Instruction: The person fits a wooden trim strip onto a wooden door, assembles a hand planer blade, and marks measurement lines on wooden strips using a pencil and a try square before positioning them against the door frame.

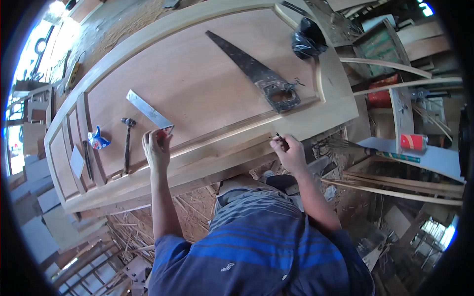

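My left hand (157, 146) is closed at the near edge of the wooden door panel (197, 74), by the lower end of a metal square (149, 109); its fingers pinch something small and reddish that I cannot make out. Over the panel's near rail, my right hand (288, 149) is closed around a small dark object, too small to name. A hammer (127, 145) lies left of my left hand. Beyond my right hand a handsaw (256, 74) rests on the panel, its handle toward me.
A black plastic bag (308, 38) sits at the panel's far right, and a blue-white packet (98, 138) at the left. To the right are a red can (413, 142), a brush (345, 146) and wood strips. Wood scraps (133, 232) cover the floor.
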A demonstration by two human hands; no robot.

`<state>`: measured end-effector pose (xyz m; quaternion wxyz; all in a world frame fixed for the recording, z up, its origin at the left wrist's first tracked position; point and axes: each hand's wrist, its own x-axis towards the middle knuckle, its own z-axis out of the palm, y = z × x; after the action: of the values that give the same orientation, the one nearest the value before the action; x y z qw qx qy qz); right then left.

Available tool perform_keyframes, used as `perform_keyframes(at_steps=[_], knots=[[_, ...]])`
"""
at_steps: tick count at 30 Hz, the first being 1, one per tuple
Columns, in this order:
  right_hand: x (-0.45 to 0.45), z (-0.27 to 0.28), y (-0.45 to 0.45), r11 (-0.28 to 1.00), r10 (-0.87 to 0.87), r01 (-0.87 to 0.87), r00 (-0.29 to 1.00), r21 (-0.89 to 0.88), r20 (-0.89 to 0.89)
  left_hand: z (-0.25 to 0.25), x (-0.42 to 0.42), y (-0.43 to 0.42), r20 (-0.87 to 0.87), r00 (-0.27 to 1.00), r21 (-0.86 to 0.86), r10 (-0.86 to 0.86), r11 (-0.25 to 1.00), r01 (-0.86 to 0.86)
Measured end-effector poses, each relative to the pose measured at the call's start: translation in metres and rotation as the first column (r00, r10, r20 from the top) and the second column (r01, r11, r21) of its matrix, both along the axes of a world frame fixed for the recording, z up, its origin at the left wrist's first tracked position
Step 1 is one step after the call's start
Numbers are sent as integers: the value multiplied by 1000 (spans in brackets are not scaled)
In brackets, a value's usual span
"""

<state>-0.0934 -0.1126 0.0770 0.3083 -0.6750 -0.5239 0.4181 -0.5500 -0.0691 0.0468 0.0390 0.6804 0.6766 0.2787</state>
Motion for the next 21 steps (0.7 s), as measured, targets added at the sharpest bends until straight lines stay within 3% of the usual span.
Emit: perform_keyframes(at_steps=[2, 3, 4, 6, 7, 10, 12, 13, 15, 17, 19, 21], knots=[[-3, -2, -8, 999, 1, -11, 980, -49, -200, 32, 61, -13, 114, 989, 36, -96, 995, 92], [-3, -10, -11, 998, -7, -14, 939, -61, -344, 32, 94, -28, 344, 937, -48, -57, 996, 78], [-5, -15, -13, 997, -13, -24, 876, -70, -483, 30, 120, -36, 238, 938, 28, -254, 967, 254], [-10, -11, -20, 999, -19, -11, 802, -48, -596, 54, 193, -57, 309, 861, 43, -403, 911, 411], [-12, -9, -27, 999, -28, -1, 759, -43, -651, 34, 217, -75, 229, 879, -46, -419, 897, 440], [-1, -20, -57, 957, -253, 290, 839, 3, -481, 34, 267, -94, 349, 741, -50, -574, 778, 626], [25, -27, -71, 944, -296, 331, 849, 4, -437, 37, 262, -86, 395, 690, -67, -606, 731, 680], [40, -30, -77, 939, -315, 345, 857, -1, -408, 29, 251, -77, 278, 732, -60, -622, 750, 659], [66, -29, -87, 951, -305, 306, 894, -49, -330, 13, 237, -59, 144, 882, -134, -449, 874, 467], [78, -31, -91, 961, -277, 264, 919, -83, -281, -13, 222, -43, 90, 886, -144, -454, 875, 463], [85, -31, -87, 984, -174, 168, 970, -52, -167, -11, 213, -36, 186, 871, -132, -454, 867, 481], [78, -37, -84, 993, -111, 102, 976, -58, -188, -18, 197, -40, 205, 887, -120, -414, 889, 442]])
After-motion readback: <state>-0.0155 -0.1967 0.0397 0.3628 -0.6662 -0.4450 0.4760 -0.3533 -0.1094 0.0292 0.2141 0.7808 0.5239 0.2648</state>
